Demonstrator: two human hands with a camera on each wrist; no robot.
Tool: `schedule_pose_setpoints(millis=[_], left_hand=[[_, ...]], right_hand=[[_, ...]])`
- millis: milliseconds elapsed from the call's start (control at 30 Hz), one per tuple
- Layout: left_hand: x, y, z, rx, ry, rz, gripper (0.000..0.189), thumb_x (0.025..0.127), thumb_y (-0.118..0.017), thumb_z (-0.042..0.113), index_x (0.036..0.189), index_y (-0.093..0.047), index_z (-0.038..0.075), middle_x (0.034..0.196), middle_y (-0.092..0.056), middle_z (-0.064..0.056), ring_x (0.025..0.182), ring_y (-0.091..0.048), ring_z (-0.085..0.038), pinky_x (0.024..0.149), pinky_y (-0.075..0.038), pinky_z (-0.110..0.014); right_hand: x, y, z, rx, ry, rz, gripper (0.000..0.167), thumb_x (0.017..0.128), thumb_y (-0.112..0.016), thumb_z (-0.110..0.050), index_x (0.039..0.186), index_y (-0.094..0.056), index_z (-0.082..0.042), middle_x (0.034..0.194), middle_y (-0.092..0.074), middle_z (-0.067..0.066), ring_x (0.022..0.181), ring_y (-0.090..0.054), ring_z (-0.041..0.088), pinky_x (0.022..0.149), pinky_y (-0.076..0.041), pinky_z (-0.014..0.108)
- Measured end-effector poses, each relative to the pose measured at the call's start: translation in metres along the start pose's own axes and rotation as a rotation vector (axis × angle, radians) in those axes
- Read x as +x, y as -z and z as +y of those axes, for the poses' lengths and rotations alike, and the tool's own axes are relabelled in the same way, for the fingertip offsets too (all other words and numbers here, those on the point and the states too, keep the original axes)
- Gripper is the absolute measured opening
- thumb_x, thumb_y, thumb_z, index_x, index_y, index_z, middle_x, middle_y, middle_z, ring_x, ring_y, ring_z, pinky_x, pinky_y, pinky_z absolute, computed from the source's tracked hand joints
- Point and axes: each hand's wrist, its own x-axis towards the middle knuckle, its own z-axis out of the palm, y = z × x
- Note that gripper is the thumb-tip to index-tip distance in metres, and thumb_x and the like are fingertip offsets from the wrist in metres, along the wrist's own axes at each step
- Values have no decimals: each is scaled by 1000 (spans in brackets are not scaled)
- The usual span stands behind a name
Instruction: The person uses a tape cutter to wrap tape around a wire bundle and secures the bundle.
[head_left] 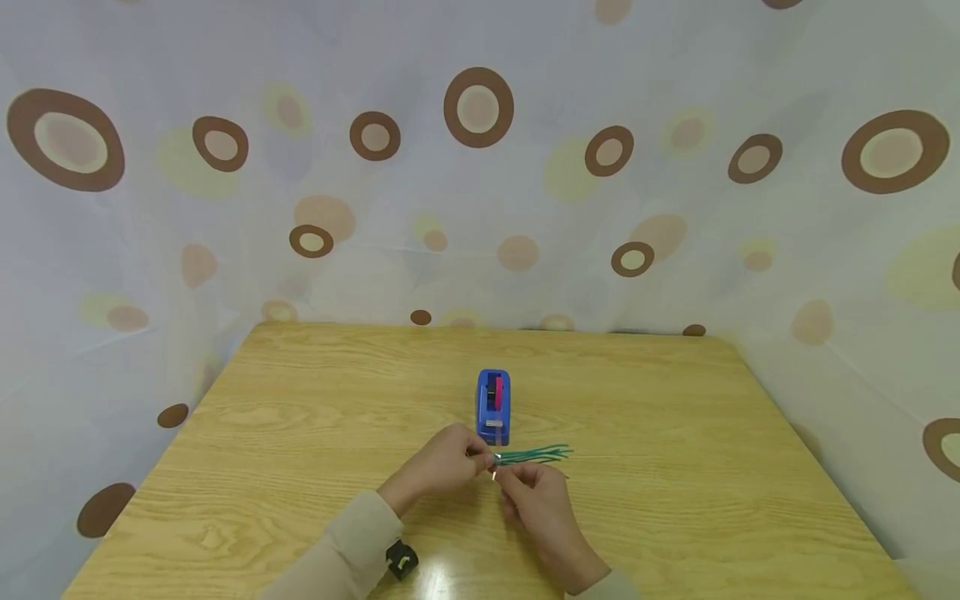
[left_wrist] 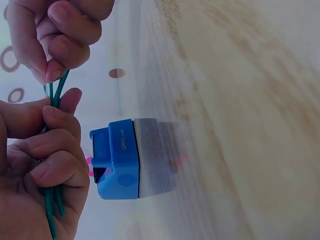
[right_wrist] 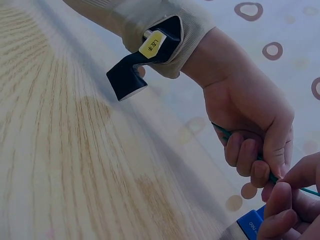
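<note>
Curled around a thin bundle of green wires (head_left: 536, 454) is my left hand (head_left: 450, 458), with its thumb and forefinger pinching near one end. The wires' loose ends fan out to the right in the head view. My right hand (head_left: 543, 508) is close beside it, thumb and forefinger pinched at the bundle, where a small shiny piece of clear tape (head_left: 495, 475) shows. Its fingertips partly hide the tape. Just beyond the hands stands a blue tape dispenser (head_left: 493, 404) with a pink core, also in the left wrist view (left_wrist: 117, 162).
Both hands work above a wood-grain table (head_left: 300, 400). A pale curtain with brown rings (head_left: 478, 108) hangs around its back and sides. A black wrist camera mount (right_wrist: 167, 40) sits on the left sleeve.
</note>
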Motion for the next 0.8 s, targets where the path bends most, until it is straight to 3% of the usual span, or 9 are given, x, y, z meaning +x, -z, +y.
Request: schedule_pose_setpoints(millis=[333,800], left_hand=[[1,-1,-4,10,-43,-3,27,98,-58,10,76,-72,1,56,-42,9,51,-34,-6,49,-28,-23],[0,1,-7,19,-65,-7,22,98,-61,16,85,-79,13,61,-50,10,55,-38,-6,51,-31,-22]], right_hand=[[3,-1,3,-75,49,68,22,94,-66,-13,90,-70,8,58,-53,-1,52,-47,10,47,-37,19],[7,-1,7,-142,59,81,22,94,-66,-15,88,-73,5,56,-51,-2,52,-48,11,48,-37,19]])
